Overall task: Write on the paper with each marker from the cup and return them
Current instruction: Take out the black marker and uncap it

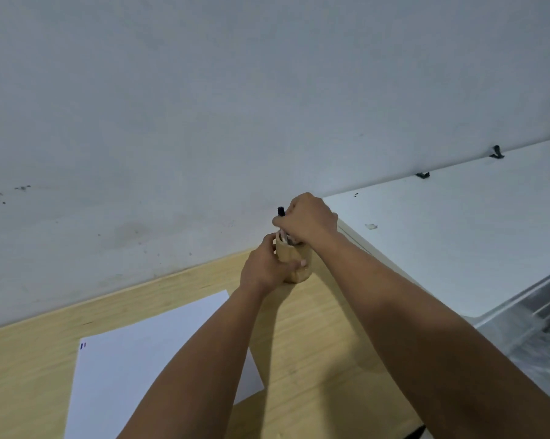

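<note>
Pale grey wall (204,106), scuffed and spotted at the left edge, fills the upper two thirds of the frame, and a light wooden table (315,343) runs along its foot across the lower part.

Just right of centre, the fingertips of the right hand (305,221) are pinched around a dark marker (280,211), whose capped end pokes up above the knuckles; its lower end is hidden behind the hand, so whether it is going into the cup or coming out cannot be told. Directly below, the left hand (262,270) is wrapped around the tan cup (296,264), thumb across its front, steadying it on the table close to the wall. A pale shape shows at the cup's rim (perhaps another marker, too small to be sure).

Both forearms stretch back toward the lower right corner. Under the left forearm, at lower left, lies the white paper (134,369), mostly blank, with a couple of short blue strokes (83,346) near its upper left corner. A white cabinet top (457,232) occupies the right side.

Judging by those few strokes, the writing looks barely begun: at least one marker has marked the sheet, and most of the writing and returning probably remains.
</note>
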### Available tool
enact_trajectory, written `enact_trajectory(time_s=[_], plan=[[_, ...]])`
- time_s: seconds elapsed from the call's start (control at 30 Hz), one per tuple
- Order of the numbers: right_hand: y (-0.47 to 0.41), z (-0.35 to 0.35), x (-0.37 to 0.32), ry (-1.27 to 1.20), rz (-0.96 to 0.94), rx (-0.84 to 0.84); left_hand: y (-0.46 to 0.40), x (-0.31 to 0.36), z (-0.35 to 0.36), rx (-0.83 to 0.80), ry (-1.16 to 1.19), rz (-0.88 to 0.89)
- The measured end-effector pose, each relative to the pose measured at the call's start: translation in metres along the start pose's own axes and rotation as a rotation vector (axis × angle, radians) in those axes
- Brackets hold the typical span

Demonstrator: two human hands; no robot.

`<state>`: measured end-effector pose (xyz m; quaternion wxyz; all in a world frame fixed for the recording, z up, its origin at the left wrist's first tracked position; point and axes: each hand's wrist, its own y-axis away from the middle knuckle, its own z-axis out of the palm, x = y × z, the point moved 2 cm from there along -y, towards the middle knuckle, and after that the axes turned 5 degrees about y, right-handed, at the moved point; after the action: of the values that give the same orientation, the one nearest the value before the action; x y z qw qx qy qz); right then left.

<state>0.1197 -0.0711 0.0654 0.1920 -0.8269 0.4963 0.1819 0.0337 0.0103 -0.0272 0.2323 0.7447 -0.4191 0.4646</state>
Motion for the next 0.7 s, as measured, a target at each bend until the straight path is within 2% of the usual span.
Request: enact_trajectory(time_s=[0.2,0.3,0.4,0.53,0.7], plan=[[0.009,-0.062,-0.018,-0.435,-0.11,0.233,0.019,0.021,-0.031,0.001,-0.113,0.012],[0.02,-0.078,-0.033,-0.595,-0.263,0.245,0.038,0.035,-0.06,0.088,-0.13,0.037],[0.042,-0.072,-0.05,-0.713,-0.297,0.099,0.063,0.046,-0.095,0.201,-0.086,0.072],[0.08,-0.038,-0.077,-0.817,-0.26,-0.192,0.098,0.041,-0.149,0.344,0.031,0.054],[0.139,0.008,-0.116,-0.653,-0.352,-0.535,0.146,0.019,-0.211,0.461,0.11,-0.009]])
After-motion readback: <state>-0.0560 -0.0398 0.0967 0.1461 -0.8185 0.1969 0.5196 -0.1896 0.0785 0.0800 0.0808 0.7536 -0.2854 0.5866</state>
